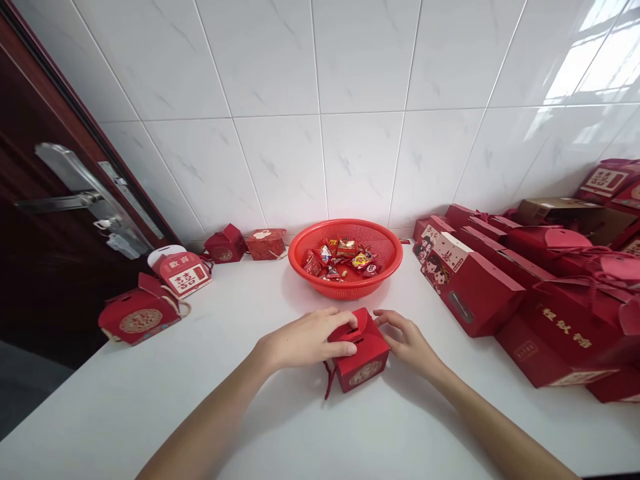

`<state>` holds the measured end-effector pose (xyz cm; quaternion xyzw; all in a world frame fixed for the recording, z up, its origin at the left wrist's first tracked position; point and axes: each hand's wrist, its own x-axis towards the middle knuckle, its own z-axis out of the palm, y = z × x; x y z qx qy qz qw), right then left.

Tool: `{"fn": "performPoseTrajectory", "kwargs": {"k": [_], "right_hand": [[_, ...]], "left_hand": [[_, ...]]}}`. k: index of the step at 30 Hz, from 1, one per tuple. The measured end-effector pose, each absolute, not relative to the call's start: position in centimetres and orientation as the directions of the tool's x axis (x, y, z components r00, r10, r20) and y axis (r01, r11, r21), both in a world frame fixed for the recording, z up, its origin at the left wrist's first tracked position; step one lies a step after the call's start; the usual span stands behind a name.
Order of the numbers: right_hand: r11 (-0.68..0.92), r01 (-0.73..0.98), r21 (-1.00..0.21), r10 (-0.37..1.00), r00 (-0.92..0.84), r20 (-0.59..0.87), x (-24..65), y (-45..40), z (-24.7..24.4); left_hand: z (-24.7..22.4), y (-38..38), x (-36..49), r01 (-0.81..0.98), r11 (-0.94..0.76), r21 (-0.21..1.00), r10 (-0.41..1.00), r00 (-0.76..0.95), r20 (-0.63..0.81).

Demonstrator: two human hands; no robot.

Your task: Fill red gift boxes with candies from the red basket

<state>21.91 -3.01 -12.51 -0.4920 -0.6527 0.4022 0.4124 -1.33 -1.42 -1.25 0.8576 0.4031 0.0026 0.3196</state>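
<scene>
Clasping the red box (pixel 363 367) across its top, the left hand's (pixel 303 339) grip was narrow, the right hand (pixel 414 345) curled half open beside it, contact unclear.

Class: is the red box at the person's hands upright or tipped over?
Upright: the red box has its slotted top facing up, the left hand on it; the emblem is on a side.

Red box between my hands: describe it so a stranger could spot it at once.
On the white table stands a red basket. In front of it sits the box, the only one with a left hand on its top.
</scene>
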Motion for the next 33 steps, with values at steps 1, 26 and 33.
{"fn": "performPoseTrajectory", "kwargs": {"k": [1, 26, 33], "right_hand": [[0.203, 0.279, -0.939, 0.97, -0.189, 0.154, 21.8, -2.9, -12.5], [0.192, -0.1, -0.976, 0.971, -0.126, 0.204, 23.1, -4.9, -1.4], [0.299, 0.141, -0.944, 0.943, -0.199, 0.269, 22.0, -5.2, -0.1]], "left_hand": [[-1.4, -1.4, -1.4, 0.689, -0.473, 0.549, 0.689, 0.678, -0.256], [-0.6, -3.3, 0.9, 0.589, -0.427, 0.686, 0.852, 0.517, 0.087], [2.5, -4.2, 2.2, 0.075, -0.205, 0.976, 0.825, 0.55, 0.131]]}}
